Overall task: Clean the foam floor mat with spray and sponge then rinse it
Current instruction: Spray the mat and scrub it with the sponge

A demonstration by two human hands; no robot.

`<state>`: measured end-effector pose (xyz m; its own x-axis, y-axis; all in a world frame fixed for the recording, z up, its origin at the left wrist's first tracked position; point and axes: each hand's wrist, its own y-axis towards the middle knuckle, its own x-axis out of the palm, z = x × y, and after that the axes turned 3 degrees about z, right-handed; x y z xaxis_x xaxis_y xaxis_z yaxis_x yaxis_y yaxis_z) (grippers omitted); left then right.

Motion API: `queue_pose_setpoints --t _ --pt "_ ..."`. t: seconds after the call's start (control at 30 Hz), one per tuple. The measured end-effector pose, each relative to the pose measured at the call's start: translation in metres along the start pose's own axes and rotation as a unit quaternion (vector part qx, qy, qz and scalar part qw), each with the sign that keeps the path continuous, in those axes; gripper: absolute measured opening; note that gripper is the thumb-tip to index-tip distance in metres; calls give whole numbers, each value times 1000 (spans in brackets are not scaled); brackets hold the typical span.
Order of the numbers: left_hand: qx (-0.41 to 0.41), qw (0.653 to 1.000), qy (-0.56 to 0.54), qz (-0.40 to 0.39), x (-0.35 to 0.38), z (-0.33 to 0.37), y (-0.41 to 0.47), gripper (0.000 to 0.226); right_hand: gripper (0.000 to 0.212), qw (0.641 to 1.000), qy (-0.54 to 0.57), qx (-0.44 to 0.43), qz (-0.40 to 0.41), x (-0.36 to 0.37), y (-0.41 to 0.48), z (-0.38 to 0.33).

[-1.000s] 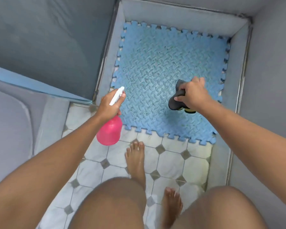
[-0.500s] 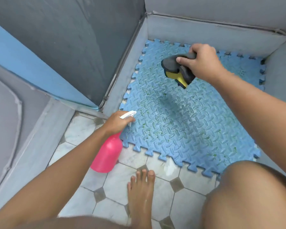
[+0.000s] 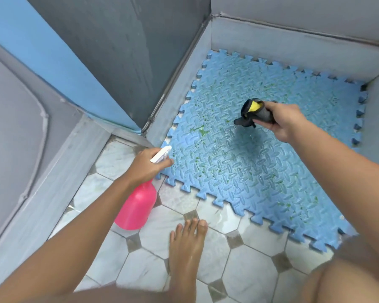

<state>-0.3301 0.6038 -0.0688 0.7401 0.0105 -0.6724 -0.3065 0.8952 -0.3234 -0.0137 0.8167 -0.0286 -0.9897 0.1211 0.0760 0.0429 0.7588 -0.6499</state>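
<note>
A blue foam mat (image 3: 260,167) with a raised tread pattern and green specks lies flat in a grey-walled corner. My left hand (image 3: 147,165) grips the white trigger head of a pink spray bottle (image 3: 137,206), which hangs over the tiles at the mat's near-left corner, its nozzle toward the mat. My right hand (image 3: 282,121) holds a folded dark grey and yellow sponge (image 3: 253,113) above the middle of the mat, not touching it.
White floor tiles (image 3: 249,270) with grey diamond insets, wet in places, lie in front of the mat. My bare foot (image 3: 186,252) stands on them; a knee (image 3: 350,278) shows at lower right. Grey walls (image 3: 293,40) and a blue-edged panel (image 3: 53,53) close in.
My right hand has brought the sponge back from the far part of the mat toward its middle, and the sponge has turned in the hand. The spray bottle stays at the near-left corner.
</note>
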Motion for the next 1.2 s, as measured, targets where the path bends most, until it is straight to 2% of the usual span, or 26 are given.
queue_pose_setpoints --t 0.1,0.17,0.37,0.5,0.6,0.77,0.9,0.97,1.03,1.13,1.2 --pt "-12 999 29 33 -1 -5 -4 46 31 999 31 17 9 -1 5 0" --pt "-39 998 32 37 3 -11 -10 43 37 999 29 29 8 0 6 4" --pt "-80 996 32 -16 -1 -33 -25 28 50 1000 -1 25 -7 10 5 7" --pt "-114 993 4 -3 -6 -37 -32 24 46 999 -32 17 -7 16 5 8" --pt "-113 993 -7 21 -2 -36 -39 33 42 999 -46 20 -8 14 5 11" --pt "-103 992 -47 -53 -4 -41 -36 17 41 999 -37 17 8 12 4 8" --pt "-58 994 -30 -90 11 -32 -42 31 39 999 -47 16 10 8 1 7" --pt "-43 994 -41 -93 16 -29 -41 31 35 999 -50 14 10 8 0 7" --pt "-26 992 -78 -100 14 -24 -39 24 33 999 -52 10 11 9 -2 7" --pt "-11 985 -139 -103 13 -12 -34 30 40 999 -51 5 14 11 -5 6" --pt "-6 981 -166 -104 15 -4 -32 35 36 998 -53 2 19 11 -7 6"
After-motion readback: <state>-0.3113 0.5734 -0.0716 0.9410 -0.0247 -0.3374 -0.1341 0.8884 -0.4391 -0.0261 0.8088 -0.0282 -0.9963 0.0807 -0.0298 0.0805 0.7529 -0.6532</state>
